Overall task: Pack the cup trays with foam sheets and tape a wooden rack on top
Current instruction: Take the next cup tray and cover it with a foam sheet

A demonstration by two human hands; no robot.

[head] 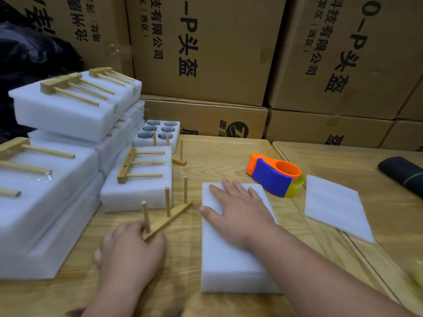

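Two bare hands work at a wooden table stacked with foam packs.

The right hand lies flat, fingers spread and gripping nothing, on a white foam block at centre. The left hand is curled around the near end of a wooden rack standing pegs-up just left of the block. Finished foam packs with racks on top pile at left; cardboard cartons printed "头盔" wall the back. A loose foam sheet and an orange-blue tape dispenser lie right.
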